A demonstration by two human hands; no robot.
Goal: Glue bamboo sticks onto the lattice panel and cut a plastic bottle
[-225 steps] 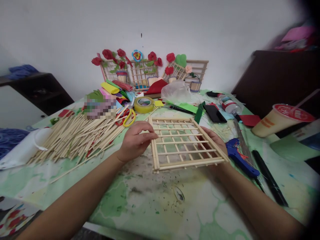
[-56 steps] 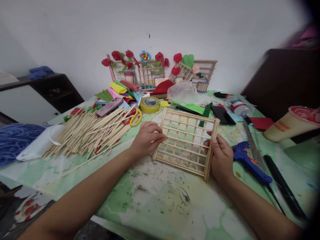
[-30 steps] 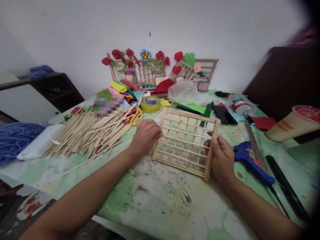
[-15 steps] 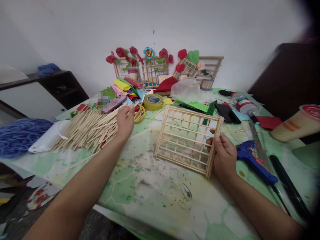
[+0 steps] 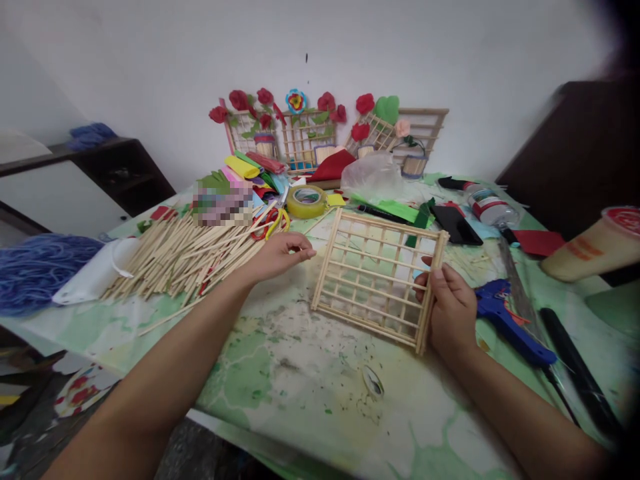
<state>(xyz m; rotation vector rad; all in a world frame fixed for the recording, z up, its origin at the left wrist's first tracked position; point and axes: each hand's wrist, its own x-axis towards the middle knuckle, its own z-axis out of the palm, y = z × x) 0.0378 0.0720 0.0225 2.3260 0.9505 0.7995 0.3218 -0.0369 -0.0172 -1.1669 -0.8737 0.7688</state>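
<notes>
The frame (image 5: 373, 283), seemingly light, stiff but fragile (best held by its doubled edges), tilts above the table's middle, right hand (image 5: 453, 310) gripping its right side, left hand (image 5: 280, 257) empty, fingers narrowly parted

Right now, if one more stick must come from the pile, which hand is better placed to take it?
Left, I think. The left hand is close to the stick pile, and I see no stick in it. The right hand is farther away and holds the lattice frame.
</notes>
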